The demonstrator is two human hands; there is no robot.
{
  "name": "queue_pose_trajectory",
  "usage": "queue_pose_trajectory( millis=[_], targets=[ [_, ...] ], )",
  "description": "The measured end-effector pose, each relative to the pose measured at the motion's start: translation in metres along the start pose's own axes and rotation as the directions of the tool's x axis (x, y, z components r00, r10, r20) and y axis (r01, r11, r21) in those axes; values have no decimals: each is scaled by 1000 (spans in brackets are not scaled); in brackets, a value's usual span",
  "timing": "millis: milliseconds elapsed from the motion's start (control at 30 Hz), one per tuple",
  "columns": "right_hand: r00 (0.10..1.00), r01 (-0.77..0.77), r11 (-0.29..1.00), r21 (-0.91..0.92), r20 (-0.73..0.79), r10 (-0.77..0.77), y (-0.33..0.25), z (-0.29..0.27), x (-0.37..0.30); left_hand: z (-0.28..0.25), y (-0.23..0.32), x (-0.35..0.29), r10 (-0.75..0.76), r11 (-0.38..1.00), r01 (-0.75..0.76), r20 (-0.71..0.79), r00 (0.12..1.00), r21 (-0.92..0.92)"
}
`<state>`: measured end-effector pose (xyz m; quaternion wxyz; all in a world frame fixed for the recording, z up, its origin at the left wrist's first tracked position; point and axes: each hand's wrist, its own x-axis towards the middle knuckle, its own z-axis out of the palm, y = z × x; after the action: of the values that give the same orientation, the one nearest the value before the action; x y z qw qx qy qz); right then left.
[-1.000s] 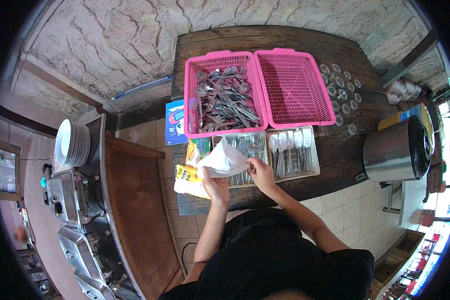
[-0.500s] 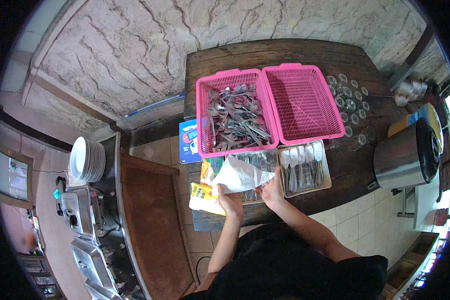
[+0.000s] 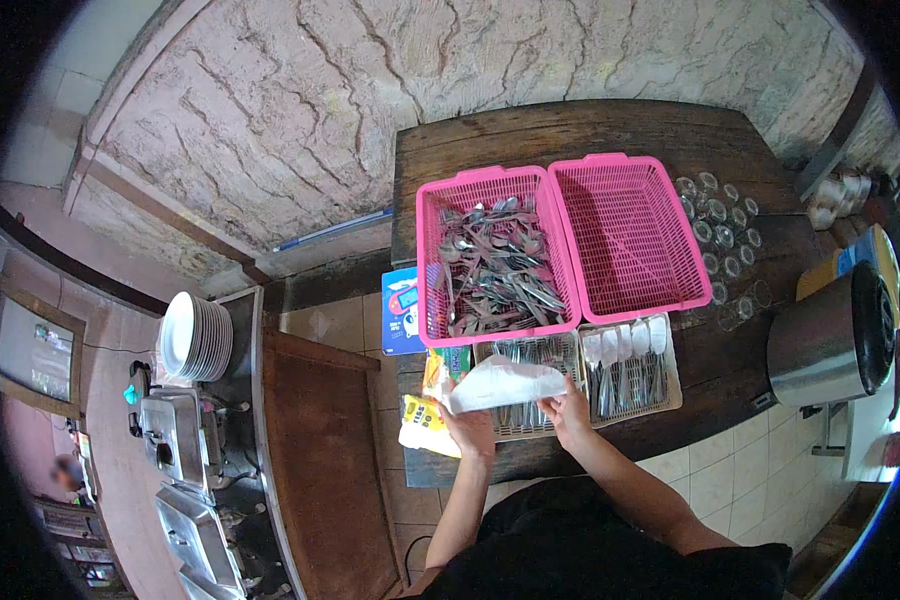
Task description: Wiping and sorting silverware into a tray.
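Note:
A white paper tissue (image 3: 510, 384) is stretched sideways between my hands. My left hand (image 3: 470, 430) has closed on its left end, and my right hand (image 3: 570, 414) pinches the right end. Beneath the tissue lies a cream basket (image 3: 526, 436) of forks, partly covered by it. Beside my right hand, a second cream basket (image 3: 676, 390) holds cutlery with several handles or heads wrapped in white. A yellow and white tissue pack (image 3: 428, 424) lies against my left hand. Just beyond stands a pink basket (image 3: 428, 260) heaped with mixed spoons and forks.
Another pink basket (image 3: 635, 235) stands alongside the first on the dark wooden table (image 3: 490, 135). Several glasses (image 3: 722, 237) are grouped to its right, near a large metal pot (image 3: 820, 345). A blue box (image 3: 400, 310) sits at the left edge. Stacked white plates (image 3: 195, 335) stand on the left counter.
The tissue has gone from a broad, partly raised sheet to a narrower, flatter strip between my hands. The whole view has shifted, with the table appearing slightly lower and farther right.

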<state>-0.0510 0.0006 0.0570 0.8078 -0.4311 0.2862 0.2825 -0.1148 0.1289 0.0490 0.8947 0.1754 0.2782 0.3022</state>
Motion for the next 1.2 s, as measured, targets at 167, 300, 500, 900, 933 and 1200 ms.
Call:
queue_pose_trajectory(
  millis=[167, 300, 500, 900, 933, 1200],
  targets=[
    [982, 2, 997, -79, 187, 13, -10, 27, 5, 6, -23, -1, -423, 899, 437, 202, 883, -28],
    [968, 77, 982, -172, 251, -31, -18, 40, 14, 37, -21, 17, -426, 905, 417, 160, 890, 87],
    [955, 170, 945, -280, 283, -89, -37, 61, 36, 55, -9, 50, -151, 988, 148, 71, 986, 53],
    [864, 379, 797, -470, 488, -123, -54, 87, 99, 70, -24, 107, -206, 959, 199, 15, 978, 201],
    [874, 372, 765, -526, 476, -98, -59, 89, 105, 70, -24, 112, -213, 958, 207, 7, 977, 199],
    [718, 683, 259, -683, 564, -409, -63, 91, 190, 65, -28, 144, 5, 976, 20, -115, 993, 215]
  ],
)
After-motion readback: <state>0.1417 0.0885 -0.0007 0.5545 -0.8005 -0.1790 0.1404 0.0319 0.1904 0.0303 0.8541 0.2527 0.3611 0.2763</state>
